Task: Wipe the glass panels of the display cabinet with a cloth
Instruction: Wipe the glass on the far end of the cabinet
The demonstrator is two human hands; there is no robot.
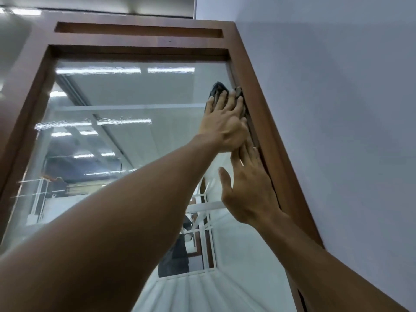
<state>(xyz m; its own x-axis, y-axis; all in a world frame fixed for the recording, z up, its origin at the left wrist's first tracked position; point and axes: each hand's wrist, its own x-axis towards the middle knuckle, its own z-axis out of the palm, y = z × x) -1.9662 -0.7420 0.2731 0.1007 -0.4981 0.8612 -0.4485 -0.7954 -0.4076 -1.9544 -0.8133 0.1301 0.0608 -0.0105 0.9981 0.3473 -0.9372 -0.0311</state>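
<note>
A plain pale grey-lilac painted wall (326, 86) is filling the right side, lying in soft, even shade and meeting the edge of the tall brown wooden display cabinet (254, 70). A smooth light grey ceiling band (101, 3) is running across the top, with a thin dark gap beneath it. At upper left a glossy grey surface (13, 41) is catching bright white strip-light glare (26, 11). Long white tube lights (99, 70) are showing as reflections in the cabinet's front pane.

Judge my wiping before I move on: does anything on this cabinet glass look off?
Yes. Whitish smear streaks cross the clear glass panel near its top left, and a second band lies lower down, showing up in the reflected lights. The left hand presses the dark grey cloth at the right edge, away from them.
</note>
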